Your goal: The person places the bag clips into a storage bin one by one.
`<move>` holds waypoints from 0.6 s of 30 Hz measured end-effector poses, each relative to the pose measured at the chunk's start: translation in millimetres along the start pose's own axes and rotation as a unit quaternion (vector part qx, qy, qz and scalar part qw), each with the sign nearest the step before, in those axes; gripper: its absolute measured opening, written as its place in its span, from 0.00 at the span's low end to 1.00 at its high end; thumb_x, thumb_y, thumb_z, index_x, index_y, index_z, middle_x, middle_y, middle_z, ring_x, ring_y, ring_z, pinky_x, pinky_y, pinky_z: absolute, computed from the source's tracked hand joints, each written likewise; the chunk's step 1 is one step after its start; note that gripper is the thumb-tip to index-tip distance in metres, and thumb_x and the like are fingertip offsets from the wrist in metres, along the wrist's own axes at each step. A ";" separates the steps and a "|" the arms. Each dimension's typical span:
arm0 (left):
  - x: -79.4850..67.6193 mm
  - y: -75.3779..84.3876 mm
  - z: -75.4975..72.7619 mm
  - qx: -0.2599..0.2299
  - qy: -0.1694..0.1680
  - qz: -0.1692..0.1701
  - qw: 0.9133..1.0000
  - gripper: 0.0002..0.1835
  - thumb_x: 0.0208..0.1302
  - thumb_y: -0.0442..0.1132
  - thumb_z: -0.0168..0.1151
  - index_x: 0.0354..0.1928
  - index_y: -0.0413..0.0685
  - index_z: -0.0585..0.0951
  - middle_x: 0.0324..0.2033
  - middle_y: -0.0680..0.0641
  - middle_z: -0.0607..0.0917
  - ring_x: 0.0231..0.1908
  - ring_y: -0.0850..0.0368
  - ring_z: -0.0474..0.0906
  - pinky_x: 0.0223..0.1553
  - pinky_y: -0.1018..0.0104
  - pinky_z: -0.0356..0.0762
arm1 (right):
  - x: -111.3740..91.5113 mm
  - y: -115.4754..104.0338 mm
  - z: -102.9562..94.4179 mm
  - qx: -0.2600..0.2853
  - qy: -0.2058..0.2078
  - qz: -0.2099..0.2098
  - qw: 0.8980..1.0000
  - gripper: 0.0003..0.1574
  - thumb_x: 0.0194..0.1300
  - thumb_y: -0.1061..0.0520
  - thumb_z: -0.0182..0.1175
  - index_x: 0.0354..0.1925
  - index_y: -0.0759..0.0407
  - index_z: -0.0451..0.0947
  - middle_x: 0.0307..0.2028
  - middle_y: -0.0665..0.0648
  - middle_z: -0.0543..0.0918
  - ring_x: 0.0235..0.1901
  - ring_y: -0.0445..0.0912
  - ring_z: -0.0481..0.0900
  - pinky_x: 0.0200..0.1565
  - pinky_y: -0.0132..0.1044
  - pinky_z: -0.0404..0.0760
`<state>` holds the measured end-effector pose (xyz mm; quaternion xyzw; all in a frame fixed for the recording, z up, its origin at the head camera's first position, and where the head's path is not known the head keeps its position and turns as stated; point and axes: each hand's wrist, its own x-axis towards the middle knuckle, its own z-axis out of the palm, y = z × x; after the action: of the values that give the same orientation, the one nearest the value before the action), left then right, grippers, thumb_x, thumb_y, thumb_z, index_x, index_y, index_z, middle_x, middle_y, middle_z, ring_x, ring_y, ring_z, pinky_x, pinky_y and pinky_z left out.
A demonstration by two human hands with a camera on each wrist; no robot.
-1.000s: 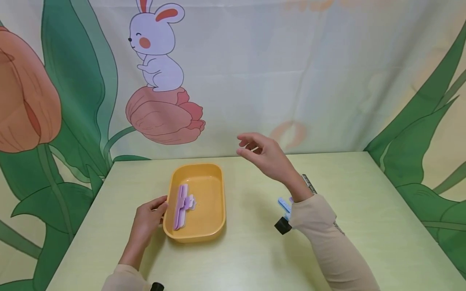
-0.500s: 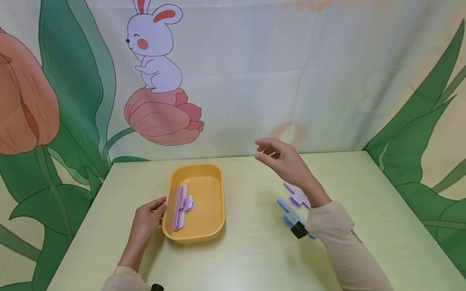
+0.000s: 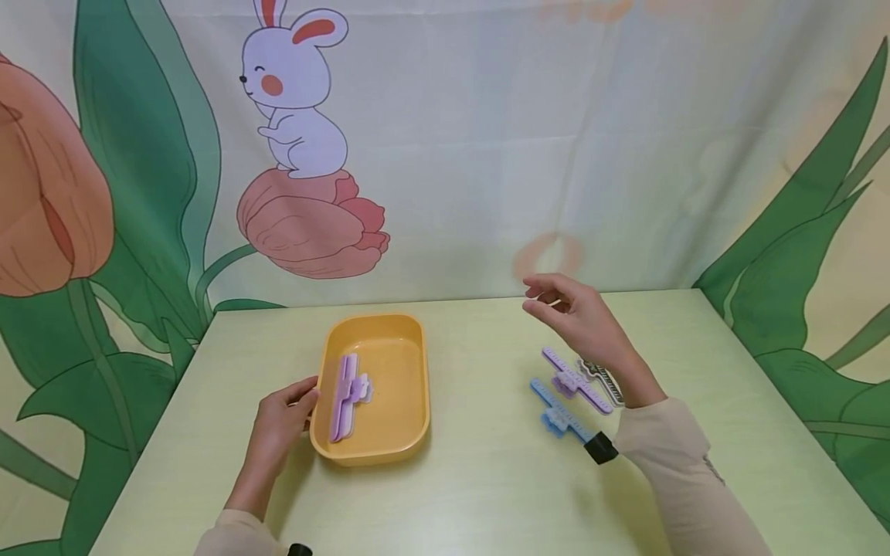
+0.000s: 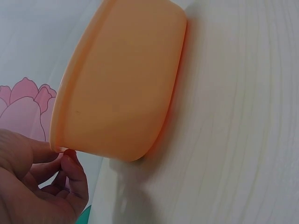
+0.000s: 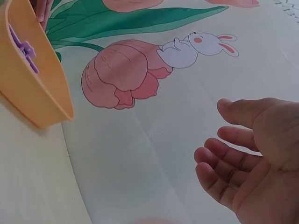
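Note:
My left hand (image 3: 280, 415) pinches the left rim of a yellow plastic tray (image 3: 421, 363); the left wrist view shows thumb and fingers at the rim's corner. Inside the tray, along its left side, lies a purple sealing clip (image 3: 344, 398). My right hand (image 3: 584, 320) hovers above the table's far right part, fingers loosely bent and nothing between them. Below it lie a second purple sealing clip (image 3: 577, 381), a blue sealing clip (image 3: 556, 409) and a black-and-white clip (image 3: 603, 378), the last partly hidden by my right wrist.
A pale wooden-look table (image 3: 480, 494) carries everything. Behind it hangs a cloth backdrop (image 3: 459, 193) with printed tulips and a rabbit. A black block (image 3: 601, 448) at my right wrist covers one end of the blue clip.
My right hand has moved right and slightly down, away from the tray, uncovering the clips on the table. The left hand and tray have stayed in place.

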<state>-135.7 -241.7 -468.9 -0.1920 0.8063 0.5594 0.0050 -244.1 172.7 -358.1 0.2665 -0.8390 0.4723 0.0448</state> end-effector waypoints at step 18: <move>0.3 0.7 0.4 0.006 -0.002 -0.007 1.000 0.24 0.81 0.39 0.51 0.72 0.33 0.71 0.57 0.32 0.80 0.40 0.55 0.80 0.35 0.72 0.81 | -28.7 31.7 -28.2 -0.040 0.012 0.031 0.999 0.24 0.76 0.53 0.63 0.64 0.60 0.78 0.48 0.57 0.84 0.44 0.47 0.81 0.44 0.32 0.80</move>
<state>-136.2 -241.2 -468.5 -0.1966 0.8082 0.5549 0.0113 -240.1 220.3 -376.4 0.2332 -0.8645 0.4424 0.0507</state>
